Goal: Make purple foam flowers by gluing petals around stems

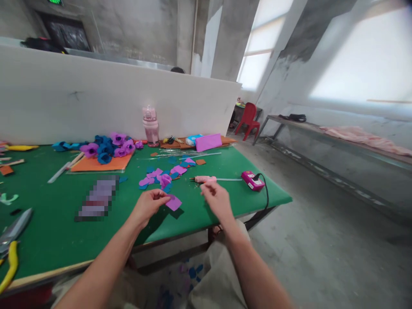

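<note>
On my feed, the left hand (148, 207) pinches a purple piece (174, 203) just above the table (193, 221), near its front edge. The right hand (219, 199) curls beside the glue gun (207, 179); I can't tell whether its fingers hold anything. I see green surface between the hands; the table's right edge runs past the pink box (253, 181). Behind, a bottle (151, 126) stands upright, its contents unclear to me.

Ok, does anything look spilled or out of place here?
Yes: blue and purple scraps litter the floor below the green table, away from the cut pieces on top. Also, a pixelated patch hides something on the tabletop.
</note>
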`<action>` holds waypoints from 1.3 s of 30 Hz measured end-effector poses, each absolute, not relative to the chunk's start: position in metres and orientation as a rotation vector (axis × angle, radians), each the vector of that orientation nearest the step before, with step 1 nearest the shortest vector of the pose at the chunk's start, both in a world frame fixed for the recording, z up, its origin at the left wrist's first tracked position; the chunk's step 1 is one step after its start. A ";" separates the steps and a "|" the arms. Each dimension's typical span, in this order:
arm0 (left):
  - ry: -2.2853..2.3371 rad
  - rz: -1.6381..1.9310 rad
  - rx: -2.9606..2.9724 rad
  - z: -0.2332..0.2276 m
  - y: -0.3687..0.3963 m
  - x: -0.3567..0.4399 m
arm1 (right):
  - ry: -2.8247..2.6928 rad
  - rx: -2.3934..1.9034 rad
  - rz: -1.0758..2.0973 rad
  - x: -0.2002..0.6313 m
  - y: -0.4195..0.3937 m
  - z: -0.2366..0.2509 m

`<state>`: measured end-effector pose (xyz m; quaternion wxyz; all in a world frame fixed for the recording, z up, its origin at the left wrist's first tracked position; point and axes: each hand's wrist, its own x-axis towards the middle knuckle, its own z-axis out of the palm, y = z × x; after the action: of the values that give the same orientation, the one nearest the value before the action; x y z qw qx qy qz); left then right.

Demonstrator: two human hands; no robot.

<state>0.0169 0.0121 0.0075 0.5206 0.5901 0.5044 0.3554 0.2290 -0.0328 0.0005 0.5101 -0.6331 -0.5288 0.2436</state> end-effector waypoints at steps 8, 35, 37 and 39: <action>1.291 0.812 1.691 -0.004 0.023 0.008 | -1.631 -2.197 0.425 0.297 -0.011 -0.005; 1.274 0.876 1.598 0.005 0.022 0.000 | -1.208 -1.057 1.475 0.173 -0.011 -0.011; 1.403 0.873 1.814 0.005 0.026 -0.009 | -1.078 -1.002 1.524 0.173 -0.012 -0.015; 1.559 0.774 2.046 0.006 0.029 -0.017 | -0.957 -0.984 1.556 0.172 -0.014 -0.016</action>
<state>-0.0168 0.0293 0.0060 0.2257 0.7420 0.5655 0.2806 0.1717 -0.0141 -0.0164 0.5086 -0.4085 -0.3971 0.6456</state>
